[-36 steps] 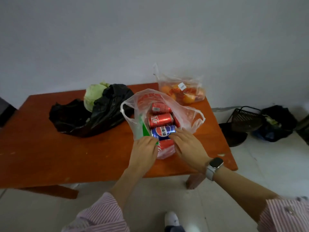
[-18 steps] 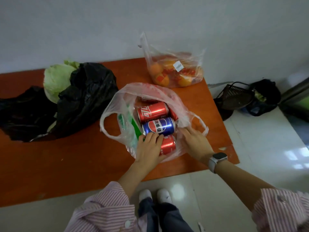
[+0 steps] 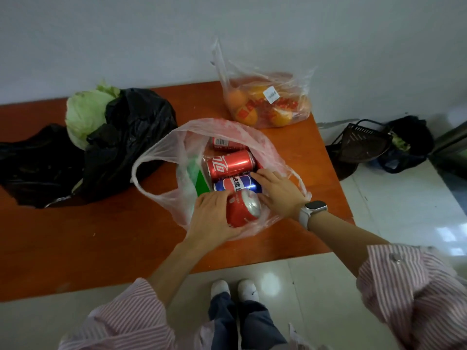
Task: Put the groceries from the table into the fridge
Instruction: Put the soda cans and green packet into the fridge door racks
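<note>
gripping the near red can point(image 3: 243, 207) at frame centre, left hand point(image 3: 212, 218) should lift straight; right hand point(image 3: 279, 190) lies flat on the blue can point(image 3: 237, 184), holding nothing.

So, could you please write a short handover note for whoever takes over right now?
Left hand grips the nearest red can, tilted up inside the clear bag.
Right hand rests open on the blue can, fingertips reaching the red can behind it.
Cabbage sits in the black bag; the fruit bag is at the far corner of the table.
Done: nothing is off the table yet.
Left: all groceries. No fridge in view.
</note>
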### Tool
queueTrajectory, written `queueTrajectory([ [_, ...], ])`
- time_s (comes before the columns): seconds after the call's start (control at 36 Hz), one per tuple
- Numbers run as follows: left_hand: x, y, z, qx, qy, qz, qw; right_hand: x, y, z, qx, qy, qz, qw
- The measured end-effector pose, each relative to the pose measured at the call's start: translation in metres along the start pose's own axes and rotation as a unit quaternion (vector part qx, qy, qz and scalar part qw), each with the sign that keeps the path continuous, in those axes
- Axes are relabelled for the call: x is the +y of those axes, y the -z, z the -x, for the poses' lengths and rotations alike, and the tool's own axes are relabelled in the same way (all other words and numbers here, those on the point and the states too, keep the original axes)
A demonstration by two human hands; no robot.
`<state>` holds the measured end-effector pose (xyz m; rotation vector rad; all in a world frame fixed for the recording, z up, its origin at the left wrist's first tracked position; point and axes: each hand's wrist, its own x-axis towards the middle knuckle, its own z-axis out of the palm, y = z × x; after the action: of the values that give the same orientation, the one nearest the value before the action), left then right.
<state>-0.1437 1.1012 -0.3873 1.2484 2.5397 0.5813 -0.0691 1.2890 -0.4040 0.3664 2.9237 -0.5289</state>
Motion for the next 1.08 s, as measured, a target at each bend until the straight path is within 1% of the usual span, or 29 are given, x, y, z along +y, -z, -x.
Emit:
queueTrajectory([
  [0.08,0.008,0.017,0.002,0.025,0.051,0.098,0.994,-0.007,-0.002,-0.009,-0.008,-0.007,0.016,1.0],
  [0.14,0.012,0.025,0.002,0.042,0.075,0.128,0.988,-0.009,-0.005,-0.013,-0.007,-0.008,0.034,0.999],
  [0.31,0.013,0.039,0.006,0.09,0.12,0.152,0.977,-0.011,-0.013,-0.019,-0.025,-0.01,0.108,0.994],
  [0.39,0.014,0.044,0.008,0.091,0.142,0.164,0.972,-0.016,-0.013,-0.023,-0.043,-0.002,0.163,0.986],
  [0.47,0.017,0.048,0.008,0.094,0.153,0.175,0.968,-0.018,-0.009,-0.024,-0.052,-0.006,0.176,0.983],
  [0.67,0.033,0.065,0.008,0.134,0.121,0.202,0.963,-0.019,0.019,-0.006,-0.007,-0.018,0.118,0.993],
  [0.78,0.037,0.079,0.008,0.151,0.114,0.27,0.944,-0.028,0.047,0.014,0.079,-0.008,0.069,0.994],
  [0.86,0.043,0.092,0.011,0.138,0.15,0.359,0.911,-0.042,0.068,0.034,0.146,-0.039,0.003,0.988],
  [0.92,0.048,0.1,0.016,0.13,0.167,0.436,0.875,-0.056,0.079,0.052,0.196,-0.07,-0.078,0.975],
  [0.94,0.049,0.104,0.021,0.122,0.179,0.484,0.848,-0.064,0.083,0.063,0.212,-0.084,-0.145,0.963],
  [0.97,0.049,0.107,0.026,0.106,0.194,0.539,0.813,-0.071,0.087,0.075,0.222,-0.094,-0.226,0.944],
  [1.03,0.05,0.112,0.038,0.045,0.221,0.642,0.733,-0.086,0.088,0.099,0.225,-0.118,-0.366,0.895],
  [1.08,0.052,0.114,0.055,-0.029,0.233,0.701,0.674,-0.096,0.081,0.125,0.232,-0.17,-0.458,0.841],
])
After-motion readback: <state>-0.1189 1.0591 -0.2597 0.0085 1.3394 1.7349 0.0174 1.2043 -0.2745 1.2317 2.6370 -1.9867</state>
